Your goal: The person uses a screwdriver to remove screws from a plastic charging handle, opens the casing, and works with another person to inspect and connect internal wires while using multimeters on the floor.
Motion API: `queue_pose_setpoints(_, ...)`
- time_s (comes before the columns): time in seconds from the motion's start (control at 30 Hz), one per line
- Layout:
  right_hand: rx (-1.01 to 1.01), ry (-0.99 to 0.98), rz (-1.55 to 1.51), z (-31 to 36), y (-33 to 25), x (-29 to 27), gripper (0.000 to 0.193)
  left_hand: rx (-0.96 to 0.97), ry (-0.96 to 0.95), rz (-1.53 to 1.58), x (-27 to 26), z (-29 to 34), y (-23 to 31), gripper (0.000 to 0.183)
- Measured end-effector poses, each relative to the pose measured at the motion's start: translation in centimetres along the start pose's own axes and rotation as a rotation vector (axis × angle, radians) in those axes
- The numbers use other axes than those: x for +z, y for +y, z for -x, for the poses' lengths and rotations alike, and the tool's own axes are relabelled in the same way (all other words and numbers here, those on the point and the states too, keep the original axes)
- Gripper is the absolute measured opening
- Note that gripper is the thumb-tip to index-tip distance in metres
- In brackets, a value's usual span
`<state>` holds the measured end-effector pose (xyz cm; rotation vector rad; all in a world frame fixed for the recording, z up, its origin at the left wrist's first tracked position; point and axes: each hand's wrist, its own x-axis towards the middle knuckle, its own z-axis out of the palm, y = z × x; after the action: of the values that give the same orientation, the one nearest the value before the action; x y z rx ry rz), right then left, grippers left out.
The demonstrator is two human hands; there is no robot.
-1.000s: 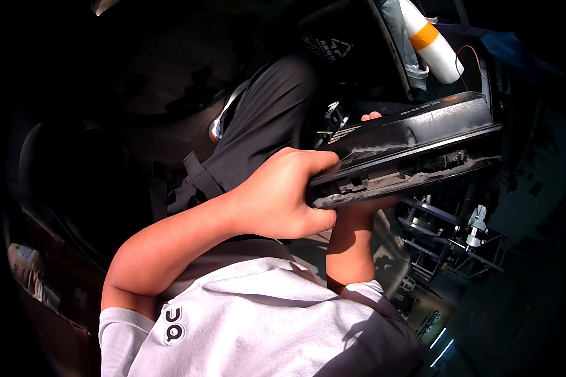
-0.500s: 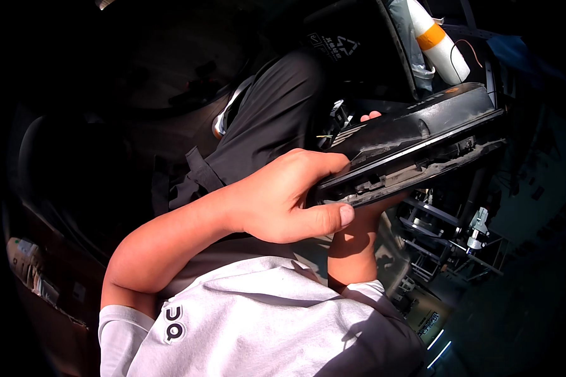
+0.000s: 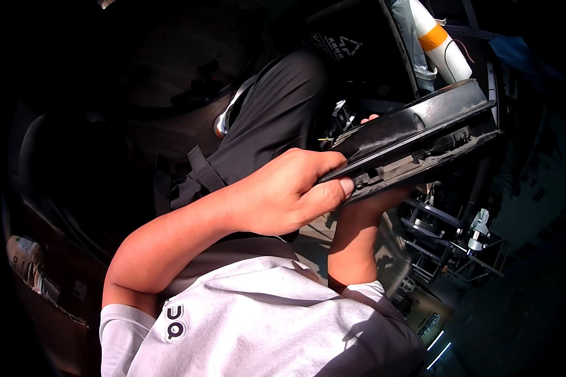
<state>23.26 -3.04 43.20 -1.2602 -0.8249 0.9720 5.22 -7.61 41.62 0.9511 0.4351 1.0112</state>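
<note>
So the left hand (image 3: 283, 191)'s thumb has slid up from below onto the open edge of the black casing (image 3: 399, 135) since half a second ago. Its fingers pinch the casing's near end, held up right of the dark-trousered leg (image 3: 283, 100). The right hand (image 3: 391, 197) is under it, mostly blocked by the casing; 2 fingertips (image 3: 370, 118) peek over the far side, can't tell how they grip. Around: dark bin (image 3: 358, 75), white roll (image 3: 445, 53) with 1 orange band, metal frame (image 3: 431, 220) lower right, cardboard box (image 3: 25, 256) far left.
</note>
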Motion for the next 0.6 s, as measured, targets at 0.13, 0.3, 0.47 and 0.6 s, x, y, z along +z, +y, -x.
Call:
queue_pose_setpoints(0.13, 0.028, 0.015, -0.045, 0.0, 0.1, 0.0, 0.064, 0.056, 0.018, -0.033, 0.1, 0.1, -0.8, 0.035)
queue_pose_setpoints(0.3, 0.019, -0.114, -0.122, -0.4, 0.6, -1.3, 0.048, -0.006, 0.020, -0.040, 0.0, 0.1, -0.1, 0.030)
queue_pose_setpoints(0.47, 0.006, -0.190, -0.134, -0.7, 0.9, -1.7, 0.045, 0.026, 0.019, -0.056, 0.0, -0.1, -0.8, 0.033)
queue_pose_setpoints(0.6, 0.014, -0.230, -0.119, -0.8, 1.0, -2.1, 0.042, 0.005, 0.008, -0.081, -0.1, 0.0, -0.6, 0.039)
